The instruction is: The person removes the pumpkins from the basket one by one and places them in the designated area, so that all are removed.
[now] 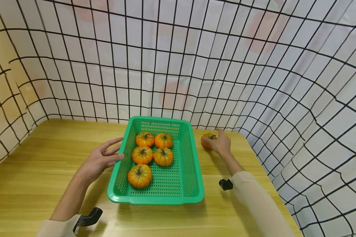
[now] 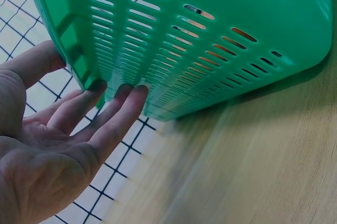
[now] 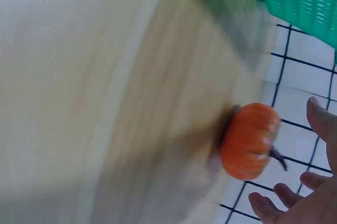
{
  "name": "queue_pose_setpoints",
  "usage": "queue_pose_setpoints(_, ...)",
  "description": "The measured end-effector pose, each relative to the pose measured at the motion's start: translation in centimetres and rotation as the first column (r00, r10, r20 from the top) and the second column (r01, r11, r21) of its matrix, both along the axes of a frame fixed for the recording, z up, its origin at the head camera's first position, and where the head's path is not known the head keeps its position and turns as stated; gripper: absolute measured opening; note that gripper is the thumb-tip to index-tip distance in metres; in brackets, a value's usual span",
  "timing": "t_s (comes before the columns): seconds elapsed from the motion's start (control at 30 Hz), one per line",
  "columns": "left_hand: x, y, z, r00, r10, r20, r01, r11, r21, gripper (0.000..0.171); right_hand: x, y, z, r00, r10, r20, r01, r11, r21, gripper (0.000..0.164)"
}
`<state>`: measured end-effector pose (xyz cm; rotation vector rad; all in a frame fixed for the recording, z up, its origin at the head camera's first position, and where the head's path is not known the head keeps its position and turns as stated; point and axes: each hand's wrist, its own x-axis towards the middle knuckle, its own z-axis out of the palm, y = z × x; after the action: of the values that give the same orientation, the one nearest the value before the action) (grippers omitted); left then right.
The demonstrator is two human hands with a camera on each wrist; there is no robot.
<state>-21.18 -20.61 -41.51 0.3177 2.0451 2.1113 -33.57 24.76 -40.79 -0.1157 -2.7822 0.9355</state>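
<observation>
In the head view, a green plastic basket (image 1: 198, 164) holds several small orange pumpkins (image 1: 139, 176) at its left and middle. My left hand (image 1: 99, 161) touches the basket's left side, thumb at the rim. The left wrist view shows the other fingertips (image 2: 138, 93) against the slotted outer wall (image 2: 210, 3), fingers spread and mostly extended. Right of the basket, one more pumpkin (image 3: 250, 140) lies on the table. Around it, spread and apart in the right wrist view, are the fingers of my right hand (image 1: 222, 143), which holds nothing.
A wooden table (image 1: 47, 158) carries everything. Black wire grid (image 1: 172, 49) stands along the back and both sides, with a pale printed sheet behind it. The back grid is close behind the basket and the loose pumpkin. Each wrist wears a small black camera (image 1: 226, 184).
</observation>
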Motion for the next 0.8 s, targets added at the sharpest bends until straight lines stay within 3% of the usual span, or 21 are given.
queue_pose_setpoints(0.33, 0.1, 0.0, 0.1, 1.000, -0.005, 0.003, 0.005, 1.000, 0.016, 0.078, 0.3, -1.0, 2.7, 0.997, 0.076, -0.034, -0.075, 0.996, 0.042, 0.082)
queue_pose_setpoints(0.8, 0.1, 0.0, 0.2, 1.000, -0.011, 0.002, 0.011, 1.000, 0.012, 0.078, 2.3, -5.8, 7.6, 0.975, 0.220, -0.041, -0.219, 0.975, 0.031, 0.076)
